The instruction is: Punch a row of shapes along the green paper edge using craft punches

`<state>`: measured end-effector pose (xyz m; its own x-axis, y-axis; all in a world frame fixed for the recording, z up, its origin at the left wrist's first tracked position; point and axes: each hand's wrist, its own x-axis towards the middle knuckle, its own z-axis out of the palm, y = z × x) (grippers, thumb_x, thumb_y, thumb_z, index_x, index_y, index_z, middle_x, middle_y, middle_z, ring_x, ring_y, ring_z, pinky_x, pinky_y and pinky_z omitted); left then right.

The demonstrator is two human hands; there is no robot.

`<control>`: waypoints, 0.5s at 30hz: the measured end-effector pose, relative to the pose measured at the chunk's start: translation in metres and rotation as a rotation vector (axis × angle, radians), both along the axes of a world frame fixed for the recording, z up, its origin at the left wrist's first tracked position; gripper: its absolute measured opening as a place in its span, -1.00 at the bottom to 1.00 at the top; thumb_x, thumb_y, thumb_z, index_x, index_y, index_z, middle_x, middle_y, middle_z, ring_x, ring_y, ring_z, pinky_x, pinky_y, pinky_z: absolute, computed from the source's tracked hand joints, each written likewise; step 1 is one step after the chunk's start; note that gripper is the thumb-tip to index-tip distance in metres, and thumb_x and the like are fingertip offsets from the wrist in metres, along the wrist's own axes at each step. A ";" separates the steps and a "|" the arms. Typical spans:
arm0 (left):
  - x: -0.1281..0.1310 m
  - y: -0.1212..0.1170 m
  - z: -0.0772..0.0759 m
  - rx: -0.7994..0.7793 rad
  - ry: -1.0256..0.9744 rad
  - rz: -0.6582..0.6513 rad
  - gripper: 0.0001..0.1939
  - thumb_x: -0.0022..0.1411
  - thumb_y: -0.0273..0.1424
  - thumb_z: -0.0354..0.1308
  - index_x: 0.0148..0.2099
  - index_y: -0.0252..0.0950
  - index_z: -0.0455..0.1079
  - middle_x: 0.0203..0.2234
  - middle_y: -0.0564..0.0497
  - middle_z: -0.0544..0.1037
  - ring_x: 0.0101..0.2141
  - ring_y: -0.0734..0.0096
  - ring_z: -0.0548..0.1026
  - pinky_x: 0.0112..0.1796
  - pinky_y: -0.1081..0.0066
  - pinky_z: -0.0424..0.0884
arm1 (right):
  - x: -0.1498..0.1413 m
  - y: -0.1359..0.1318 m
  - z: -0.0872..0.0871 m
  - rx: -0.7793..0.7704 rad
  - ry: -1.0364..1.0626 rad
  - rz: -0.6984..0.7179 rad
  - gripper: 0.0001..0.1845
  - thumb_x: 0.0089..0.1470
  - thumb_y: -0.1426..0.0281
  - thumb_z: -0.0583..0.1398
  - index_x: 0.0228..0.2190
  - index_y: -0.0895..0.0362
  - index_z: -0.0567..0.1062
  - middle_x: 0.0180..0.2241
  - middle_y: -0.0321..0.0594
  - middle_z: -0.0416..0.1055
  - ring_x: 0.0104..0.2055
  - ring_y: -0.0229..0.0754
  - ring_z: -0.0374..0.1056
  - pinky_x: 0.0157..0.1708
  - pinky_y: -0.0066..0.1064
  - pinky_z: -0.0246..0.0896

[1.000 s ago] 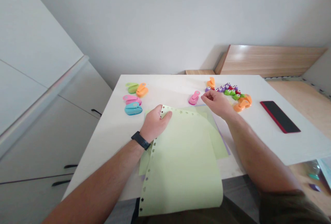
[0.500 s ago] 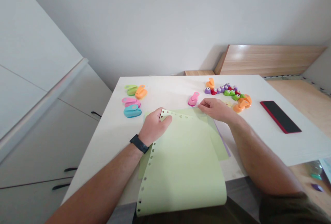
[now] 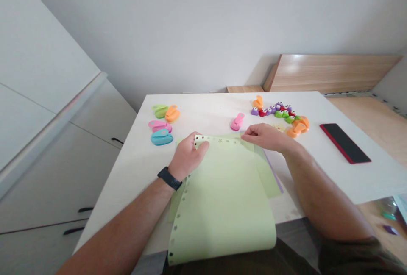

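A pale green sheet of paper (image 3: 225, 194) curves down over the table's front edge, with small punched shapes along its left and far edges. My left hand (image 3: 190, 154) is closed on the sheet's far left corner, thumb on top. At the far edge, towards the right corner, my right hand (image 3: 262, 135) pinches the same sheet between thumb and fingers. Beneath it lie more green paper (image 3: 269, 179) and a sheet with a purple edge (image 3: 276, 171). Just beyond my right hand stands a pink craft punch (image 3: 237, 121).
On the table's left are a green punch (image 3: 160, 110), an orange punch (image 3: 172, 113), another pink punch (image 3: 160, 126) and a blue punch (image 3: 161, 137). Several small punches (image 3: 280, 112) and orange ones (image 3: 298, 129) sit back right. A black and red flat object (image 3: 345, 143) lies at right.
My right hand has moved slightly left and now pinches the sheet's far edge. The sheet and my left hand have shifted a little left.
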<state>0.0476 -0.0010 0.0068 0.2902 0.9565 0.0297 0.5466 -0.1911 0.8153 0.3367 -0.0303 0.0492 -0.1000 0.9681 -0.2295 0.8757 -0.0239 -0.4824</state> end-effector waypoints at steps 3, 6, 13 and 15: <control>-0.001 -0.001 0.000 0.007 0.015 -0.008 -0.84 0.19 -0.26 0.10 -0.23 -0.21 0.39 -0.52 0.16 0.45 -0.48 0.44 0.39 -0.43 0.44 0.23 | 0.003 -0.002 0.003 -0.068 0.026 0.124 -0.73 0.08 0.14 0.19 -0.44 0.09 0.50 -0.48 -0.33 0.44 -0.45 -0.25 0.27 -0.46 -0.41 0.06; 0.000 -0.001 -0.001 -0.020 0.003 -0.018 -0.81 0.16 -0.26 0.13 -0.18 -0.21 0.41 -0.46 0.15 0.52 -0.54 0.48 0.37 -0.46 0.44 0.24 | 0.004 -0.007 0.009 -0.132 0.045 0.255 -0.77 0.08 0.20 0.19 -0.44 0.09 0.51 -0.50 -0.35 0.43 -0.48 -0.28 0.25 -0.48 -0.43 0.05; 0.003 -0.004 0.000 -0.132 -0.151 -0.112 -0.79 0.15 -0.27 0.18 -0.20 -0.26 0.42 -0.41 0.05 0.55 -0.39 0.42 0.50 -0.33 0.44 0.42 | -0.006 -0.016 0.016 -0.174 0.075 0.392 -0.85 0.04 0.26 0.23 -0.40 0.07 0.54 -0.44 -0.35 0.49 -0.42 -0.27 0.33 -0.41 -0.43 0.13; 0.003 -0.004 0.002 -0.116 -0.127 -0.139 -0.77 0.15 -0.23 0.20 -0.21 -0.27 0.44 -0.39 0.03 0.57 -0.37 0.41 0.52 -0.31 0.43 0.45 | -0.008 -0.015 0.016 -0.167 0.056 0.370 -0.85 0.04 0.26 0.22 -0.42 0.07 0.54 -0.46 -0.35 0.47 -0.44 -0.26 0.31 -0.42 -0.42 0.11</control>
